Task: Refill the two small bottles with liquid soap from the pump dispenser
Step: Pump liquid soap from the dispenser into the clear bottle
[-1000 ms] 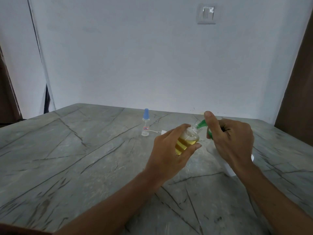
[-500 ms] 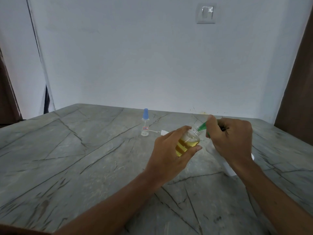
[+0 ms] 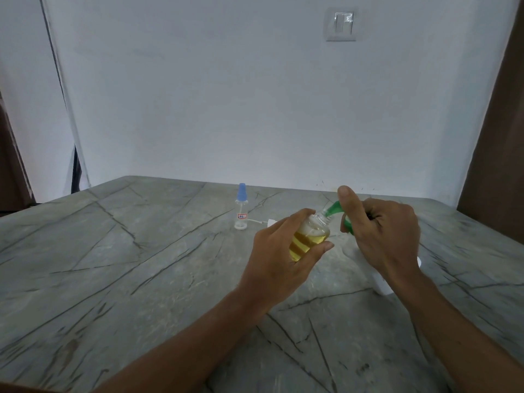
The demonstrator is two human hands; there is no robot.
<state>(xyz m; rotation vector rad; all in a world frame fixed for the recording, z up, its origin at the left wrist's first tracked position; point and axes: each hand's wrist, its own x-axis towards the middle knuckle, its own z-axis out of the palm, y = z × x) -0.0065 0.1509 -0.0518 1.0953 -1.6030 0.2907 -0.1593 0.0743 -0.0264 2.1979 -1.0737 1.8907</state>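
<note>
First fill in hand: the left hand (image 3: 283, 259), grip curled round the small clear plastic bottle (image 3: 310, 236) (about half full of yellow soap), holds its mouth at the green pump spout (image 3: 334, 208). The right hand (image 3: 382, 236) has its grip closed round that spout. Next calls for a press, mouth aligned.

1. I see a plain white wall (image 3: 255, 95) facing me, brightest near its middle and dimmer toward the corners.
2. A pale switch plate (image 3: 341, 24) sits high on it, right of centre.
3. Below lies a grey stone table (image 3: 113, 265) crossed by dark veins, its far edge reaching the wall.
4. On the right a dark brown panel (image 3: 496, 137) rises beside the wall.
5. On the left I see a white panel (image 3: 28, 80), a narrow dark gap (image 3: 76, 171) at its foot, and a brown edge (image 3: 11, 165) beyond it.
</note>
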